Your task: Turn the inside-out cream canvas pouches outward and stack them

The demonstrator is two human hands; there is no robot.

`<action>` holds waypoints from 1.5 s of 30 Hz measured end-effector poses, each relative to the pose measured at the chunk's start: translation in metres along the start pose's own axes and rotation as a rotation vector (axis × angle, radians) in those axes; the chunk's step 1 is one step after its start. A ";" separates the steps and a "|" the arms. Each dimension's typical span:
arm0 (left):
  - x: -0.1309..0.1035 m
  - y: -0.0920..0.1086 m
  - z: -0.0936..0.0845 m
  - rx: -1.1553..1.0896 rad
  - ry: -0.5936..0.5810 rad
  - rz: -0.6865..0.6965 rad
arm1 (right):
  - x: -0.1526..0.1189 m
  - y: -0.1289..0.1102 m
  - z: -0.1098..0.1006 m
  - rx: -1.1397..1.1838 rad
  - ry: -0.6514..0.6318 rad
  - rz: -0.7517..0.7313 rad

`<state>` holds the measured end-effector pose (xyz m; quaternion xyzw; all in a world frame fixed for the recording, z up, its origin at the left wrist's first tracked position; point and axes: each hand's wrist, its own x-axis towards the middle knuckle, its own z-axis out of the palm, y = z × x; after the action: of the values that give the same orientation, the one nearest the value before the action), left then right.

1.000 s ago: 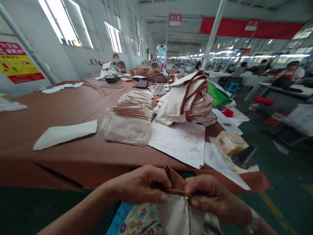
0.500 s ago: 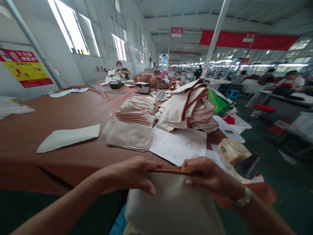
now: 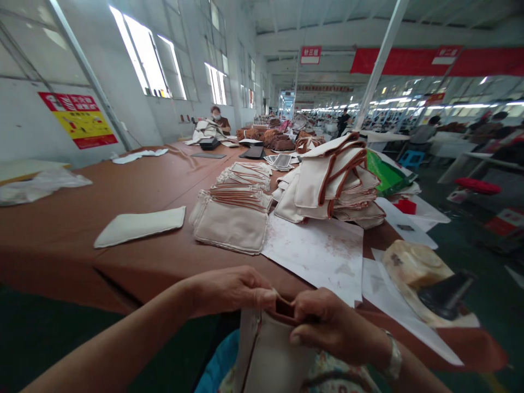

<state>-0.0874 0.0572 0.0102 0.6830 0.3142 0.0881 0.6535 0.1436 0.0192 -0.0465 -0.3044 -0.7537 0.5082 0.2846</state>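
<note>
A cream leather-like pouch [image 3: 278,355] with a brown inner side hangs over my lap, its top edge parted. My left hand [image 3: 239,292] pinches the left corner of that edge, fingers pressed together. On the other side my right hand [image 3: 333,327], with a bracelet at the wrist, is closed around the right part of the edge, thumb in front. Brown lining shows in the gap between my hands. Just beyond them on the table, similar cream pieces [image 3: 230,225] lie in an overlapping row. The lower end of the pouch is out of frame.
The brown-covered table [image 3: 143,185] bears a single cream piece [image 3: 141,225], a heaped pile of cream pieces [image 3: 315,180], white paper [image 3: 315,251], and a yellowish container [image 3: 417,262] beside a black cone-shaped object [image 3: 448,295]. A person [image 3: 221,120] sits at the far end.
The pouch has turned from broad and flat to narrow and folded, and its opening now gapes. My hands have come closer together. The view has swung slightly left.
</note>
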 end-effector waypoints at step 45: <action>0.020 -0.012 0.058 0.047 0.333 -0.052 | -0.020 0.000 0.016 0.428 0.260 0.268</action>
<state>-0.0441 0.0188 -0.0151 0.6656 0.4377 0.1757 0.5784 0.1451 -0.0056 -0.0538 -0.3968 -0.5393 0.6457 0.3670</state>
